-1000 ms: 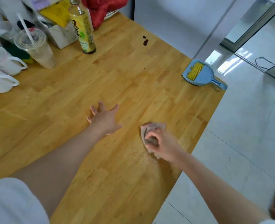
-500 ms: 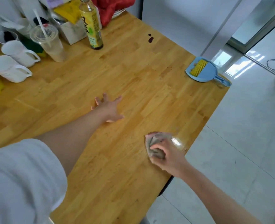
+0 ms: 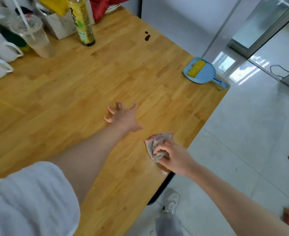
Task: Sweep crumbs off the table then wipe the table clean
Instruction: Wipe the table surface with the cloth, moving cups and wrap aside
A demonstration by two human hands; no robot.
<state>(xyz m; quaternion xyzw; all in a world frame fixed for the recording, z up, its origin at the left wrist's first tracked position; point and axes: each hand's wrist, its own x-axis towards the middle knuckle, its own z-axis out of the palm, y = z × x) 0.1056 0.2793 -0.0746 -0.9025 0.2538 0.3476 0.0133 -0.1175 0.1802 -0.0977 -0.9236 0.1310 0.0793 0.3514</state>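
Cloth: a crumpled grey-pink wiping cloth is bunched on the yellow butcher-block wooden surface, near its right edge.
Right hand: the right hand is laid over the cloth's near part, fingers curled into the folds and gripping it, pressed down onto the wood.
Left hand: the left hand is spread, fingertips planted on the surface; nothing is held.
Key relation: the dark brown stain lies far ahead of the cloth and slightly left, well apart; unwiped wood stretches between.
Nearer hand: the left, though the cloth is with the right.
Dustpan: a blue plastic dustpan with yellow brush is parked at the far right corner.
Judgement: wiping stage is judged under way; a forward stroke is called for.
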